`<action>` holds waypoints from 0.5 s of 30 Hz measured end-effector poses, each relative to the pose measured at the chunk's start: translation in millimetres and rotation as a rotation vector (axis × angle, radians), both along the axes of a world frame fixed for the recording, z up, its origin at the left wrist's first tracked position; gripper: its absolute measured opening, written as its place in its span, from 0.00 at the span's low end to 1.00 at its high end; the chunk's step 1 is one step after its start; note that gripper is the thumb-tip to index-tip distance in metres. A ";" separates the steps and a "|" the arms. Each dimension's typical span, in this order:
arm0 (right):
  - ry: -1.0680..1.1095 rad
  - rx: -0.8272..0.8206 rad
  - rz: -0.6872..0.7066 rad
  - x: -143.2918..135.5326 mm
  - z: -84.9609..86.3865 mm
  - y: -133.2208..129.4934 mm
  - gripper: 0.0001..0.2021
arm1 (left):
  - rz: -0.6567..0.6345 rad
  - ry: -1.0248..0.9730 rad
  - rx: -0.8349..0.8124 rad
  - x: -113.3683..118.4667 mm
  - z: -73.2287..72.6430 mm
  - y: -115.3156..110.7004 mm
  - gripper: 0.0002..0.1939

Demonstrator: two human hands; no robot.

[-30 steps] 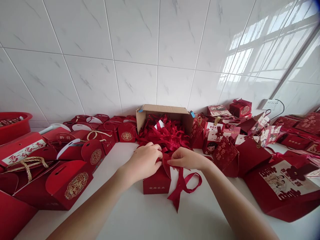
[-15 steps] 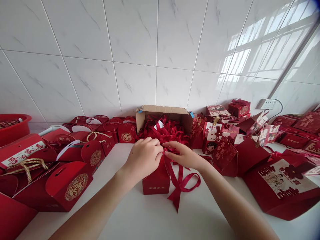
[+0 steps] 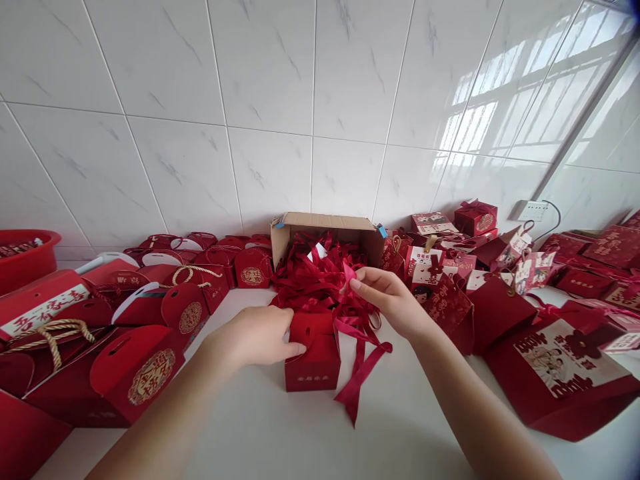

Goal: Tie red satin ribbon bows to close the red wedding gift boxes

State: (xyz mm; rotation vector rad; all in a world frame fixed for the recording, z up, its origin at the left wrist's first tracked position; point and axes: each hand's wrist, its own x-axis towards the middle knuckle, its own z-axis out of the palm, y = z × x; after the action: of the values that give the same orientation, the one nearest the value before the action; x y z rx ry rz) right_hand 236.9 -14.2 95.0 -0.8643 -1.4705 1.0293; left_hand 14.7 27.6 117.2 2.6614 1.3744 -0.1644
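Note:
A small red gift box [image 3: 313, 363] with gold lettering stands on the white table [image 3: 280, 437]. My left hand [image 3: 263, 337] is at its upper left side, thumb on the front and fingers behind, so it grips the box. My right hand [image 3: 383, 293] is raised to the right of the box, thumb and forefinger pinching a red ribbon [image 3: 359, 380]. The ribbon hangs down beside the box, its lower end lying on the table. Behind the box, a cardboard carton [image 3: 327, 220] on its side spills out a heap of red ribbons [image 3: 310, 263].
Red gift boxes with cord handles [image 3: 123, 373] fill the left side. More decorated red boxes [image 3: 560, 367] crowd the right. A red basin [image 3: 30, 257] stands at the far left. A tiled wall [image 3: 270, 100] with a socket [image 3: 533, 211] rises behind.
My hands have moved apart from above the box. The left has gone down to the box's left side, and the right has moved right with the ribbon, uncovering the box top.

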 end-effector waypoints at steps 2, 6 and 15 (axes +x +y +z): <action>0.032 0.038 -0.022 3.3 4.5 -5.0 0.12 | -0.012 0.035 -0.047 0.5 -0.7 0.9 0.16; 0.075 0.116 -0.062 9.0 12.1 -15.5 0.10 | -0.037 0.033 -0.060 6.8 -0.4 -3.0 0.18; 0.088 0.228 -0.140 18.6 27.9 -41.9 0.08 | -0.053 -0.022 -0.062 12.1 -2.3 -0.9 0.17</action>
State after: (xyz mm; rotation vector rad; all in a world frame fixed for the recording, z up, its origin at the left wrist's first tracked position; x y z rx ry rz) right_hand 255.5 -56.2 123.0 -0.7376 -1.4006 0.7699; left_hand 26.8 26.7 115.0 2.6416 1.2720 -0.1802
